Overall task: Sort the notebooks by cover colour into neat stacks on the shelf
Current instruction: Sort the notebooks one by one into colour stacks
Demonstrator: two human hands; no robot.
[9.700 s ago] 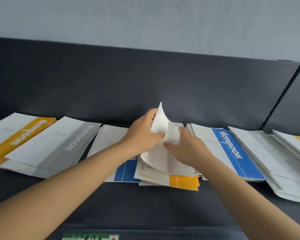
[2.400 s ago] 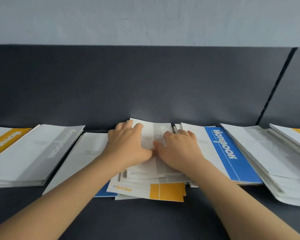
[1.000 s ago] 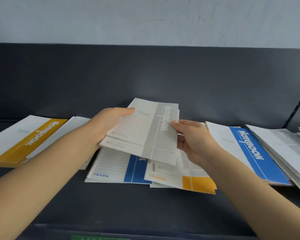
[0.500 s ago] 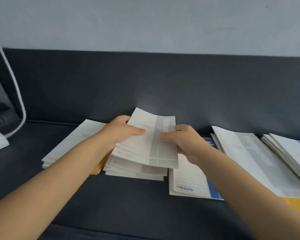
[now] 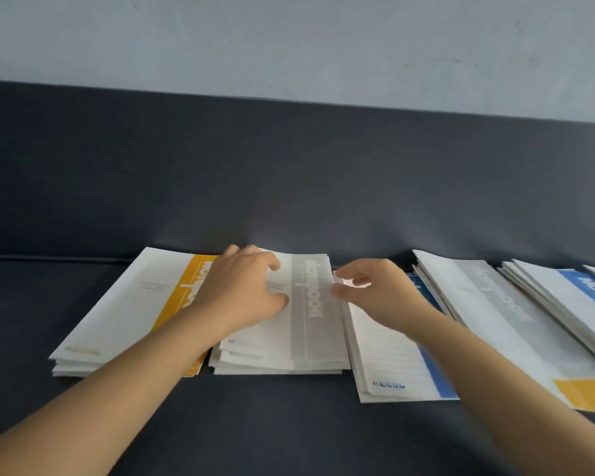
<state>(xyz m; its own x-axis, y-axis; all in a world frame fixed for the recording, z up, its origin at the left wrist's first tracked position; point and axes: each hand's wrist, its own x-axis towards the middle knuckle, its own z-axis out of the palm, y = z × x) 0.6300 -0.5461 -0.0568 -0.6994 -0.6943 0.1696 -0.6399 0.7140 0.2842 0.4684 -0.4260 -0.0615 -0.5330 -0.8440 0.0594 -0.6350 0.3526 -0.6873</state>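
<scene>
The grey notebooks (image 5: 306,304), lifted a moment ago, now top the grey stack (image 5: 279,364): that batch is sorted. Left hand (image 5: 241,290) rests flat on them; right hand (image 5: 375,293), loose and empty, sits at their edge.

"Notebook", "A5" on grey notebook (image 5: 310,305)

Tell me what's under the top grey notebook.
More notebooks, only front edges showing, stacked on the shelf. The grey notebook and left hand cover the rest.
</scene>
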